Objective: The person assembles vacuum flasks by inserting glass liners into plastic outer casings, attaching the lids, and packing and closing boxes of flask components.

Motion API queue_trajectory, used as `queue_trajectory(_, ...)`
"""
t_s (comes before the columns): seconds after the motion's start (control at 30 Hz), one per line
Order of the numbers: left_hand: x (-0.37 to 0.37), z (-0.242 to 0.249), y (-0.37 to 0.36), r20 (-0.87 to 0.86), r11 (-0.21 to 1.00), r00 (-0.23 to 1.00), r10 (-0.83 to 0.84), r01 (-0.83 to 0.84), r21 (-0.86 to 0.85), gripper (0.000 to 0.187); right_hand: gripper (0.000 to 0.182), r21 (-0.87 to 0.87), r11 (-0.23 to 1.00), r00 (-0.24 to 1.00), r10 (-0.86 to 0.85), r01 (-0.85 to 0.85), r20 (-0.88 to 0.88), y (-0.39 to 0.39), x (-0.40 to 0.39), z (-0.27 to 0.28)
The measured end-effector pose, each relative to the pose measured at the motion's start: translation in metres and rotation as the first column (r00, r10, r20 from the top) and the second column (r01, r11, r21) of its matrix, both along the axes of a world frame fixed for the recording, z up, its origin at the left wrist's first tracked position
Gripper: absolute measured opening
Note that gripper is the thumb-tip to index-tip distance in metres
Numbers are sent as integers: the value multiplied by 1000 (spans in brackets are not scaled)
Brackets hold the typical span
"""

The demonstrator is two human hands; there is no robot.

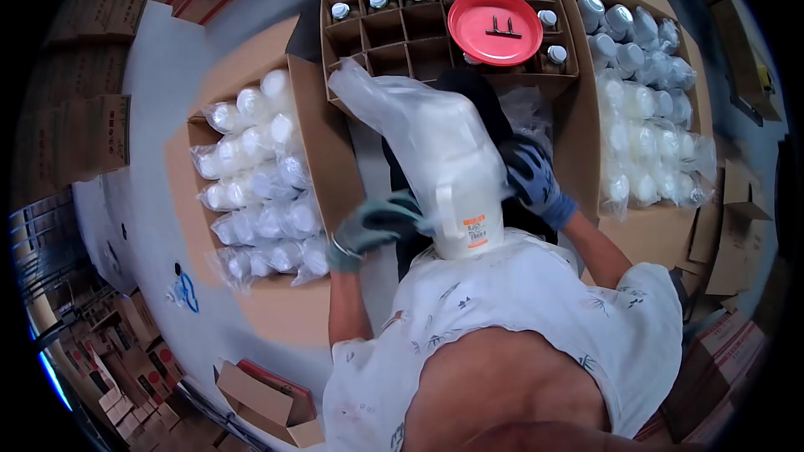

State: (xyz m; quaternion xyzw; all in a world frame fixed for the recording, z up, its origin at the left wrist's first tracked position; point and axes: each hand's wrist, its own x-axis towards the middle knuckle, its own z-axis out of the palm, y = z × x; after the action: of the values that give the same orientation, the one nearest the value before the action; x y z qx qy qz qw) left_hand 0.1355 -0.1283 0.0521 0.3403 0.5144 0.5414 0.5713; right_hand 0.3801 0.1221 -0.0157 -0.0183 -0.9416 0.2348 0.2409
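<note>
A white jug [471, 209] with an orange-and-white label stands upright against my body, its top and upper part inside a clear plastic bag [402, 109] that stretches up to the left. My left hand [381, 226], in a grey-green glove, is at the jug's left side with its fingers bent around the lower edge of the bag. On the other side my right hand [532, 174], in a dark and blue-grey glove, has its fingers curled at the bag's edge. Part of its grip is hidden.
A divided carton [385, 59] of capped bottles lies ahead, with a red plate [494, 46] holding small dark metal parts on it. Open cartons of bagged white bottles stand at left [322, 142] and right [578, 117]. An open small box [260, 398] is at lower left.
</note>
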Motion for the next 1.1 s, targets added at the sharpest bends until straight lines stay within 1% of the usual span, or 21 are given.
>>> queue_trajectory(0.1,33,-5,-15,-241,782,786,-569,427,-453,29,34,48,934,855,302,-353,421,-18,43,10)
queue_trajectory(0.2,19,1,-29,58,671,927,-371,311,-673,40,31,34,948,902,288,-315,322,-20,59,7)
queue_trajectory(0.27,10,40,-3,-248,831,962,-115,-44,-555,44,29,23,937,871,315,-349,377,-23,74,2)
queue_trajectory(0.3,16,36,14,-522,944,849,86,-237,-229,42,28,9,934,862,327,-358,386,-21,77,-1)
queue_trajectory(0.33,31,32,33,-678,928,647,350,-336,158,40,27,-1,928,851,344,-374,397,-20,80,-4)
queue_trajectory(0.37,51,62,55,-858,923,439,266,-373,96,41,26,-14,916,834,371,-401,407,-19,82,-4)
queue_trajectory(0.43,56,37,55,-974,911,223,-39,-392,-126,36,25,-51,934,856,346,-354,384,-23,83,-7)
queue_trajectory(0.47,36,7,34,-937,900,277,-212,-318,-297,36,28,-19,955,878,281,-297,388,-24,95,-22)
queue_trajectory(0.53,-10,-66,-37,-952,960,173,-251,-78,-267,37,27,-287,946,888,256,-149,382,-27,91,-19)
queue_trajectory(0.57,-24,-84,-64,-996,991,44,-82,109,-77,39,28,-549,836,901,244,-9,357,-29,81,-16)
queue_trajectory(0.63,-20,-68,-82,-732,967,674,102,-241,-87,42,30,-888,381,916,194,259,350,-38,50,-11)
queue_trajectory(0.67,-1,-57,-93,-449,908,849,279,-386,-165,43,30,-884,422,954,120,201,274,-46,9,10)
queue_trajectory(0.7,16,-47,-101,-120,832,876,466,-481,-277,44,31,-869,471,980,46,150,195,-54,-32,31)
queue_trajectory(0.73,25,-41,-106,204,755,754,625,-517,-404,45,32,-883,456,988,48,108,145,-55,-70,40)
queue_trajectory(0.8,7,-46,-106,63,645,685,726,-647,-407,48,37,-925,381,982,180,-9,65,-57,-151,49)
queue_trajectory(0.83,-19,-66,-108,413,554,401,818,-744,-374,49,41,-963,265,948,316,-48,40,-57,-193,48)
queue_trajectory(0.87,-46,-87,-111,699,441,59,712,-813,-381,51,44,-961,259,895,444,-98,29,-59,-234,52)
queue_trajectory(0.9,-82,-62,-96,618,327,2,786,-849,-414,51,40,-636,671,886,461,-382,-46,-63,-272,69)
queue_trajectory(0.97,-180,-87,-106,544,158,29,839,-968,-193,51,38,-481,718,799,599,-503,58,-51,-327,38)
queue_trajectory(1.0,-238,-108,-122,501,177,134,855,-983,-40,39,36,-539,686,788,612,-490,63,-43,-345,34)
queue_trajectory(1.1,-387,-126,-137,234,-173,-112,966,-950,259,30,37,-581,739,823,534,-341,195,-5,-388,-14)
